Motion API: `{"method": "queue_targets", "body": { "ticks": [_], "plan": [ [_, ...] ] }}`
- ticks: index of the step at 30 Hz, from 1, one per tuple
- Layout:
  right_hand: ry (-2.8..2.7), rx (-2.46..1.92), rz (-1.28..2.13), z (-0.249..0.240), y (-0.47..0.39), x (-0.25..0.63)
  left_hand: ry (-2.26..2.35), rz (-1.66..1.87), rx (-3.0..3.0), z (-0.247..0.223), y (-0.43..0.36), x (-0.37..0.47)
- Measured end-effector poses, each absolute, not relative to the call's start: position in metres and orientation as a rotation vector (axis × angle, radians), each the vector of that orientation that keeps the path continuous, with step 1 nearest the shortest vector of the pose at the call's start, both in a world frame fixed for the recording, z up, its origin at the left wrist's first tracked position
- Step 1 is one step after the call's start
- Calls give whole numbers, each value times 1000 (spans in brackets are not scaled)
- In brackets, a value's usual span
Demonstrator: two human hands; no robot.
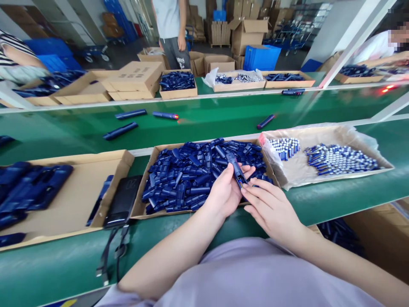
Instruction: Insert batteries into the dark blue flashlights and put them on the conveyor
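The left hand (223, 189) is closed around a blue casing (235, 169), gripping its lower part between thumb and fingers so that the piece stands out of the fist, its long axis tilted up and away from the person and leaning slightly left. The right hand (271, 209) lies just beside it, to the right and a little nearer the body, fingers stretched flat and loosely together, with the fingertips (247, 186) touching the casing's near end; it grips nothing that can be seen, so the left hand alone carries the piece. Directly beyond and under both hands is a cardboard tray (150, 160) heaped with like blue parts (188, 179), close enough that the casing hangs right over the heap. To the right of the right hand, a lined tray (338, 132) holds small silver-tipped pieces (338, 158). Left of the left hand, a black power bank (123, 200) rests on a tray edge, its cable trailing down. Farther off, loose tubes (131, 114) lie on the green belt (207, 123). Nothing stands between the two hands.
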State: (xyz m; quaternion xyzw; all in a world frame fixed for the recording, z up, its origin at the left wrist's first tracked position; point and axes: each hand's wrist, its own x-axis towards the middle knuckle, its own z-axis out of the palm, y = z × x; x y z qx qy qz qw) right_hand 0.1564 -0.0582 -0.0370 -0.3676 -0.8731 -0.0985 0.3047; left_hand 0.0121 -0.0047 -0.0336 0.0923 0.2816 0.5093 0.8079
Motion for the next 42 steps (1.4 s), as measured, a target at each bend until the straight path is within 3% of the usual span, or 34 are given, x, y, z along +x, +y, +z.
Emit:
{"method": "queue_targets", "body": {
  "ticks": [8,10,13,14,18,24,31,33,35,37,42],
  "plan": [
    [-2481,-950,-144,-22,-60,170,608,1089,240,-36,-6,12],
    [-2265,-1217,-62,-21,-35,200,612,1106,273,-34,-6,12],
    [-1712,-2163,65,-24,24,257,639,1092,318,-30,-5,12],
    [-1677,-2294,112,-28,43,274,658,1067,330,-29,-5,11],
    [-1733,-2467,193,-48,93,306,704,985,382,-27,-6,10],
    [-1811,-2623,207,-66,87,299,675,937,433,-31,-6,9],
    [-1818,-2566,178,-33,54,280,676,967,475,-32,-7,10],
    [-1860,-2360,301,-20,24,257,704,1011,494,-33,-9,12],
    [-1884,-1891,561,-10,-11,228,724,1046,533,-35,-10,14],
    [-1901,-1554,610,-4,-39,203,735,1066,584,-38,-12,16],
    [-2134,-1358,231,-3,-53,180,755,1107,659,-40,-14,18]
  ]
}}
